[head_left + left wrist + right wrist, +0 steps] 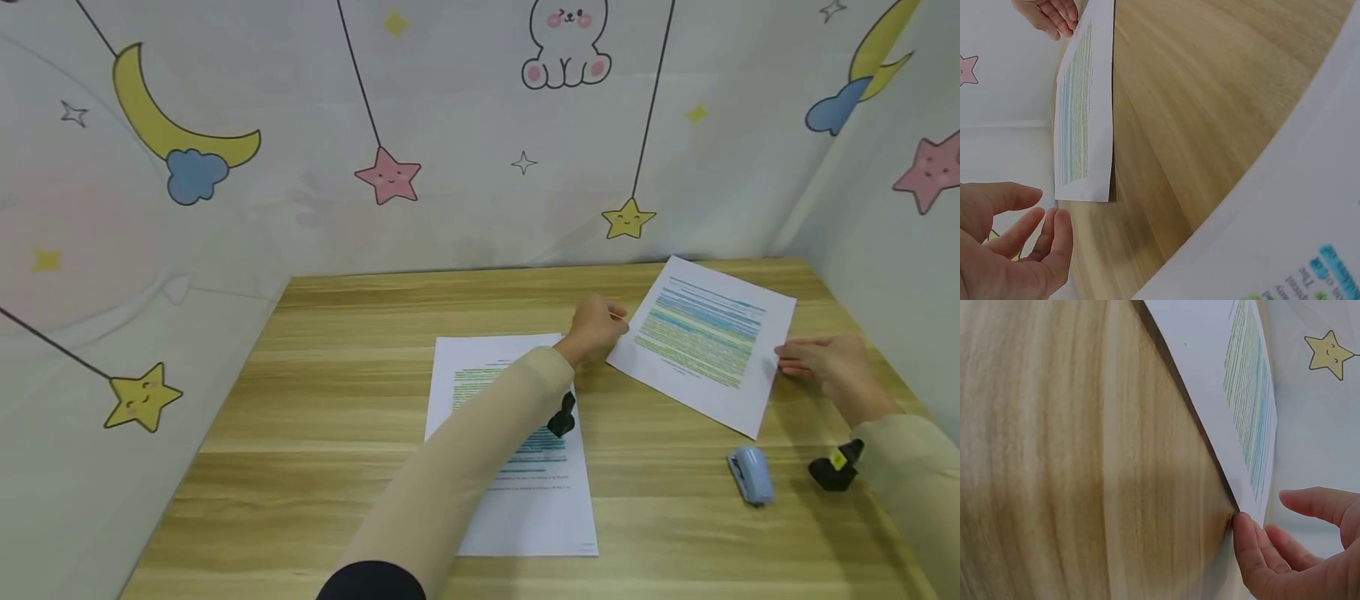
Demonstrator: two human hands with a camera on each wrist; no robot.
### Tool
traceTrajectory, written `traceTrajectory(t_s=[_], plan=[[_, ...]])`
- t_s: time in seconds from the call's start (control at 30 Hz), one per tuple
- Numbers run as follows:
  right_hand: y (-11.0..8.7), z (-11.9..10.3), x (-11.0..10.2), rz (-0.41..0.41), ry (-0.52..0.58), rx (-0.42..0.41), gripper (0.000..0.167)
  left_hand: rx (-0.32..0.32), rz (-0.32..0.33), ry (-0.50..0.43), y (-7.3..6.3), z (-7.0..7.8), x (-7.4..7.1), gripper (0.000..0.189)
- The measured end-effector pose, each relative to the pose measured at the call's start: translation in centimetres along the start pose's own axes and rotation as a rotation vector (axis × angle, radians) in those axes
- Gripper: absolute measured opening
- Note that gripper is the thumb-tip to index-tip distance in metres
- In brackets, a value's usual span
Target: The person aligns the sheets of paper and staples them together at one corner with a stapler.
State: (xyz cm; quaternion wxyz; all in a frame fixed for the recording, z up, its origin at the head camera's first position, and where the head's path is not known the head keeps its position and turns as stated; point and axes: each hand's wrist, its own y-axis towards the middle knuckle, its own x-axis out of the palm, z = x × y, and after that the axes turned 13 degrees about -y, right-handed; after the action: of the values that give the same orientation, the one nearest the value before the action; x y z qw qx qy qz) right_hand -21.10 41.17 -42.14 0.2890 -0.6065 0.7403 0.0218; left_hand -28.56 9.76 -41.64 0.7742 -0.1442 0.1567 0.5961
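A printed sheet with blue, yellow and green highlighting lies turned at an angle at the back right of the table. Beside its left edge is my left hand; in the left wrist view the thumb and fingers are apart, with a gap between them and the sheet. My right hand is at the opposite edge. In the right wrist view its fingertips touch the sheet's corner, while the thumb stays off the paper. A second highlighted sheet lies under my left forearm, partly hidden.
A small light-blue stapler lies on the wooden table, between the angled sheet and my right sleeve. A white wall covering with stars and moons borders the table's back and sides.
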Motion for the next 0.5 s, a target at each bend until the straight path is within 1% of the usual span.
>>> traceTrajectory(t_s=[0.07,0.27,0.33,0.4,0.5], plan=[[-0.16,-0.03,-0.01,-0.001,0.005,0.005,0.027,-0.016,-0.005,-0.002,0.07,-0.04,0.09,0.021],[-0.59,0.06,0.12,-0.020,0.088,0.013,0.031,-0.069,-0.018,-0.033,0.16,-0.26,0.59,0.024],[-0.58,0.10,0.16,-0.027,0.099,0.016,0.029,-0.079,-0.019,-0.030,0.20,-0.32,0.77,0.024],[-0.50,0.12,0.21,-0.031,0.076,0.010,0.025,-0.090,-0.018,-0.016,0.21,-0.31,0.87,0.025],[-0.33,0.07,0.29,-0.034,0.107,0.007,0.020,-0.104,-0.013,0.002,0.29,-0.35,1.01,0.026]])
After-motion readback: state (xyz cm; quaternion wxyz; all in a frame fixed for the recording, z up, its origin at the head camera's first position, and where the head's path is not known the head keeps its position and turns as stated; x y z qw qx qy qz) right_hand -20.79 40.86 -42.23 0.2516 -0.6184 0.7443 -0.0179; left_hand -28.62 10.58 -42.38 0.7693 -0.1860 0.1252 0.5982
